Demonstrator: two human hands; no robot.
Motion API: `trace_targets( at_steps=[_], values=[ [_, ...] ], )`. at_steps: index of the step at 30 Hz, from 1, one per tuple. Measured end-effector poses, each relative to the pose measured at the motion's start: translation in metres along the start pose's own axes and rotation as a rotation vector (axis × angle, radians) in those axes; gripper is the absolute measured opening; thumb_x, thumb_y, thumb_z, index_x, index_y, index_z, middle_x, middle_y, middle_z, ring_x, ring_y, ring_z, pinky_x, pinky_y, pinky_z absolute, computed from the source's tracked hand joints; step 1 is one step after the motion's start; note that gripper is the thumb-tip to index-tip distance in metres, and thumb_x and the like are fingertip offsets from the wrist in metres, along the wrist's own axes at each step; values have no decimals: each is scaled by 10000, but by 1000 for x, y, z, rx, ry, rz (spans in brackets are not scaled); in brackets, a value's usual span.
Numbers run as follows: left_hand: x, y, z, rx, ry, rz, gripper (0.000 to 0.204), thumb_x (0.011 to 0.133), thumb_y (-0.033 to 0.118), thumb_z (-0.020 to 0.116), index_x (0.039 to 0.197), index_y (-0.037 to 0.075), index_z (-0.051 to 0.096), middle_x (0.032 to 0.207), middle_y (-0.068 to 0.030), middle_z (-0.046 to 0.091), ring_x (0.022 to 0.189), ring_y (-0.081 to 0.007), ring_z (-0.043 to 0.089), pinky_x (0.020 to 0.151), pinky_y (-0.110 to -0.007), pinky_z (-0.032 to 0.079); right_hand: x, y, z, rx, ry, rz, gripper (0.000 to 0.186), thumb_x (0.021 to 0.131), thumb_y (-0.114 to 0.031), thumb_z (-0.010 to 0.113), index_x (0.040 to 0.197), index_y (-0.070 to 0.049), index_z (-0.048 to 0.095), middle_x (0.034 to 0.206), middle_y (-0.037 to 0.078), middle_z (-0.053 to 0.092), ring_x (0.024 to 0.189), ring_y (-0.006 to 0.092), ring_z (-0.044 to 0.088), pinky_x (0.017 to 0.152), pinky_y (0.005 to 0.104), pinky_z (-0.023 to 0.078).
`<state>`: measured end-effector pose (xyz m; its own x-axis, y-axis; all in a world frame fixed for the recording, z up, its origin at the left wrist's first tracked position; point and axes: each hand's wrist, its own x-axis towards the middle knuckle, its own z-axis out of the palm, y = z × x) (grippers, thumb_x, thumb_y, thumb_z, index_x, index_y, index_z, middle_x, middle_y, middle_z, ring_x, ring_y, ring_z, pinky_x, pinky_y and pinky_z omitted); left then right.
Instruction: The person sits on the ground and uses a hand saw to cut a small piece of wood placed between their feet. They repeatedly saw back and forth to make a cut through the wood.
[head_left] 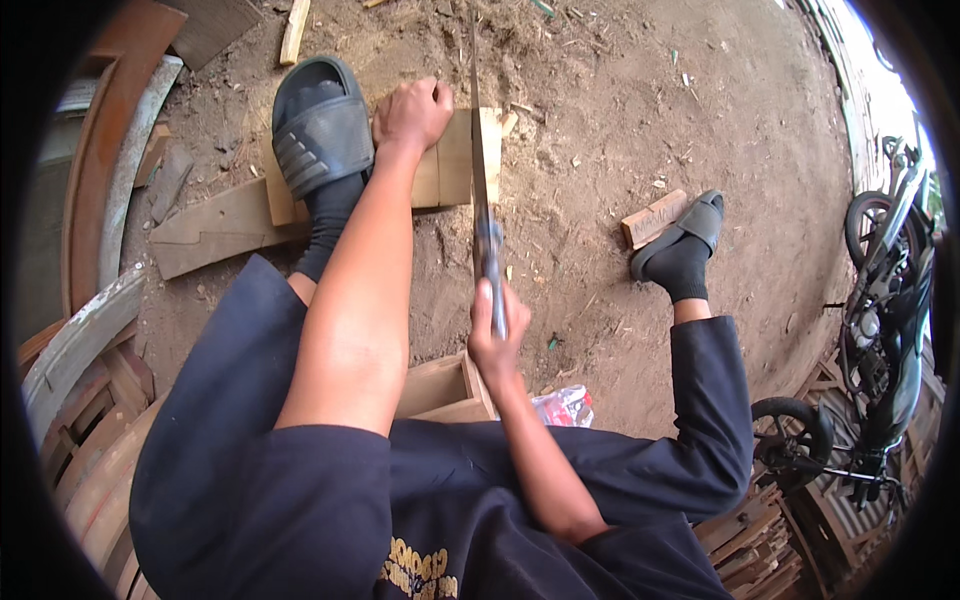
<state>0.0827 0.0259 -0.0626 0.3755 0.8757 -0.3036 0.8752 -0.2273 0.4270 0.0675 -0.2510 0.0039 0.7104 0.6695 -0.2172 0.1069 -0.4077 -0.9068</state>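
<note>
A pale wooden board (456, 165) lies across other wood on the ground. My left hand (412, 117), fingers curled in and closed, presses on the board near its far edge. Beside that hand, my left foot in a dark slide sandal (322, 140) stands on the same wood. My right hand (499, 325) is wrapped around the handle of a handsaw (480, 170). The long thin blade points away from me and crosses the board close to its right end. How deep the blade sits in the wood cannot be made out.
A longer plank (215, 232) lies under the board at left. My right foot's sandal (703, 222) rests against a small wooden block (652, 218). Near my lap are an open wooden box (440, 388) and a plastic bag (565, 406). A motorcycle (890, 330) stands at right; curved wood pieces (95, 180) lean at left.
</note>
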Motion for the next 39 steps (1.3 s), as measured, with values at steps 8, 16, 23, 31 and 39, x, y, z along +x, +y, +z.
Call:
trace_targets(
  at_steps=[8, 16, 23, 31, 39],
  values=[
    [5, 1, -1, -7, 17, 11, 381, 909, 358, 414, 944, 96, 690, 965, -203, 681, 921, -385, 646, 849, -471, 495, -36, 25, -8, 13, -20, -52, 154, 905, -120, 549, 818, -6, 605, 552, 91, 477, 456, 150, 522, 459, 327, 395],
    [0, -1, -1, 9, 17, -9, 395, 909, 360, 403, 974, 90, 684, 994, -202, 678, 941, -399, 642, 853, -474, 488, 49, -23, 12, 214, -5, 125, 317, 948, -137, 545, 665, -25, 456, 531, 17, 372, 490, 80, 321, 441, 313, 259],
    [-3, 5, -9, -22, -75, -25, 425, 914, 363, 393, 961, 60, 687, 988, -208, 682, 911, -354, 665, 841, -453, 511, -45, 14, -18, 161, 1, 128, 196, 917, -121, 557, 768, 1, 593, 542, 33, 459, 505, 77, 457, 452, 292, 344],
    [0, -4, 0, 35, 4, -1, 435, 916, 368, 388, 990, 73, 699, 995, -208, 684, 940, -369, 660, 874, -453, 505, -6, -3, 3, -72, 41, -153, 281, 932, -144, 554, 681, -28, 505, 512, 66, 442, 436, 134, 450, 428, 315, 326],
    [9, 2, -5, -10, 17, -46, 431, 900, 371, 387, 1021, 101, 702, 1032, -206, 677, 997, -381, 637, 907, -454, 484, -53, -13, -14, -75, -26, 55, 234, 881, -103, 593, 683, -48, 481, 499, 107, 474, 388, 231, 504, 418, 362, 380]
  ],
)
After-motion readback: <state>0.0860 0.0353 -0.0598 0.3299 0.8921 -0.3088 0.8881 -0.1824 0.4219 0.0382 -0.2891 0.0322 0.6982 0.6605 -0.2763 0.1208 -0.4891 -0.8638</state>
